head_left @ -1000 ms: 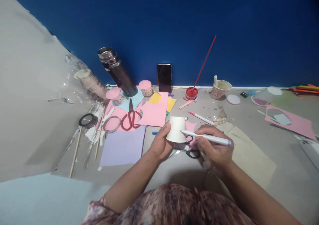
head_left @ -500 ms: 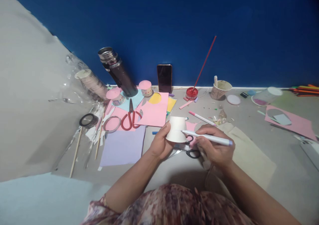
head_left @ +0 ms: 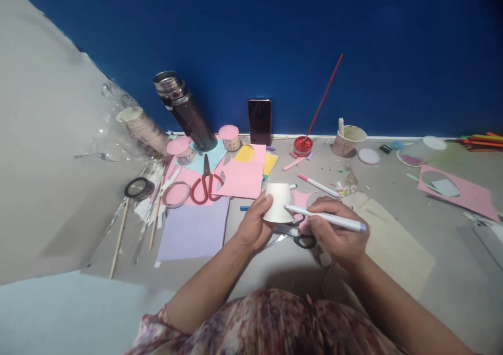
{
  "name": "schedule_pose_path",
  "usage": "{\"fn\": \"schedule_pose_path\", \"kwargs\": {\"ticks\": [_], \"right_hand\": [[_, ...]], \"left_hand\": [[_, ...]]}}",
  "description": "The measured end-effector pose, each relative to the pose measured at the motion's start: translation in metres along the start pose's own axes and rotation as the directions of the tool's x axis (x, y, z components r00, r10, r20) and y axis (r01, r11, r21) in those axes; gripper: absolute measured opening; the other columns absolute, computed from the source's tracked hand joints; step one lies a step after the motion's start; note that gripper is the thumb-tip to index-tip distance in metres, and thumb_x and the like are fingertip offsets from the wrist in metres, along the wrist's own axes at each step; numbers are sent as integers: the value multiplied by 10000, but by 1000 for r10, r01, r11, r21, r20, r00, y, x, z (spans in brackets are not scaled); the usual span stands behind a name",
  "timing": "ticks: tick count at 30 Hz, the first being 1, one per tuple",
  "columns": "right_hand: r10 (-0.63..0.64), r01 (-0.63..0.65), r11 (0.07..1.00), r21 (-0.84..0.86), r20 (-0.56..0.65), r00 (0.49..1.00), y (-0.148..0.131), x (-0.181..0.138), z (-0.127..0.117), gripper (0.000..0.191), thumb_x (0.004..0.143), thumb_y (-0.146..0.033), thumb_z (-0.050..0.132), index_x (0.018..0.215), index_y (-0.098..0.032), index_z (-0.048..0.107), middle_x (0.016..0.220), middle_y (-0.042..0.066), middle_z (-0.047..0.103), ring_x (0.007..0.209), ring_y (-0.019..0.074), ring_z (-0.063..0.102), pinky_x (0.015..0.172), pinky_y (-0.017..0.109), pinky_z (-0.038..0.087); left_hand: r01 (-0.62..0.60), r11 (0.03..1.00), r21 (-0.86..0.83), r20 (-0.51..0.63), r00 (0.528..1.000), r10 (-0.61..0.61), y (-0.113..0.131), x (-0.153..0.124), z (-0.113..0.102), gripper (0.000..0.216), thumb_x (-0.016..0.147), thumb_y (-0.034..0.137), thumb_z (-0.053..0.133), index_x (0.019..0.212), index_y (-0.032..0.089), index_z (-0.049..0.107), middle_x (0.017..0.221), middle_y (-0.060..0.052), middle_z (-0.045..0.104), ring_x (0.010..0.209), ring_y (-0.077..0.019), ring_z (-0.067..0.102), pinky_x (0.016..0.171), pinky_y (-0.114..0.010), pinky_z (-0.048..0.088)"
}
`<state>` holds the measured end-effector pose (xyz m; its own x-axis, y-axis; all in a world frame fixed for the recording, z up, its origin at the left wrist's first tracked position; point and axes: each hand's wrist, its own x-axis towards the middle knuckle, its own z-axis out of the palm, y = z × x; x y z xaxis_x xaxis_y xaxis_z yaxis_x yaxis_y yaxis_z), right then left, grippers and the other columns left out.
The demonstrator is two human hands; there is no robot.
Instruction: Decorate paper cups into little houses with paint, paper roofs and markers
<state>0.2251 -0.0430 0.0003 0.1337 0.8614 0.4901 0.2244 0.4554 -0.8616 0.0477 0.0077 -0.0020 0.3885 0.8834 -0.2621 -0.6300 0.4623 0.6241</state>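
Note:
My left hand is closed around the left side of a white paper cup, which is held upside down above the table. In my right hand is a white marker with a lilac end, its tip at the right part of the cup's side. Whether it touches the cup I cannot tell for sure. Below the cup lie scissors with black handles, partly hidden. A blue-ended pen sticks out left of the cup, and a pink-capped marker lies beyond my right hand.
Red-handled scissors rest by pink paper and a lilac sheet. A flask, a phone, a red paint pot and a patterned cup stand along the blue wall. Stacked cups lean at the left.
The marker's tip has shifted slightly left on the cup's side. Both hands keep their hold, and the cup is turned a little at most.

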Motion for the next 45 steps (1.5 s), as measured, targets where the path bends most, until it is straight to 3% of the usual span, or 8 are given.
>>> {"fn": "schedule_pose_path", "kwargs": {"ticks": [18,26,37,45], "right_hand": [[51,-51,998,22,9,999,-1,0,1,97,931,-205,742,1018,-245,759,826,45,780,669,201,752,586,298,595],[64,-65,997,30,19,998,1,-2,1,130,931,-182,742,1035,-257,758,832,33,774,662,190,748,607,295,589],[3,-7,998,62,69,998,-5,2,-2,76,958,-205,702,1020,-226,738,759,39,748,622,190,694,588,322,559],[50,-52,997,63,37,998,-2,1,-1,101,947,-202,725,1035,-246,749,780,30,760,627,196,725,603,322,584]], "left_hand": [[-3,998,55,-12,1000,4,0,-3,0,477,776,464,891,1066,123,727,1011,-123,796,992,-306,756,899,-392,578],[-17,999,42,-8,1000,17,0,-2,2,462,752,463,913,1033,133,753,900,-78,793,836,-234,743,766,-306,559],[-4,999,33,-23,1000,4,0,-3,0,465,771,441,892,1064,115,735,918,-85,776,810,-221,722,765,-312,547],[-6,999,54,-1,1000,6,-1,-2,-1,478,774,470,891,1065,123,739,949,-111,795,875,-263,753,784,-331,569]]}}
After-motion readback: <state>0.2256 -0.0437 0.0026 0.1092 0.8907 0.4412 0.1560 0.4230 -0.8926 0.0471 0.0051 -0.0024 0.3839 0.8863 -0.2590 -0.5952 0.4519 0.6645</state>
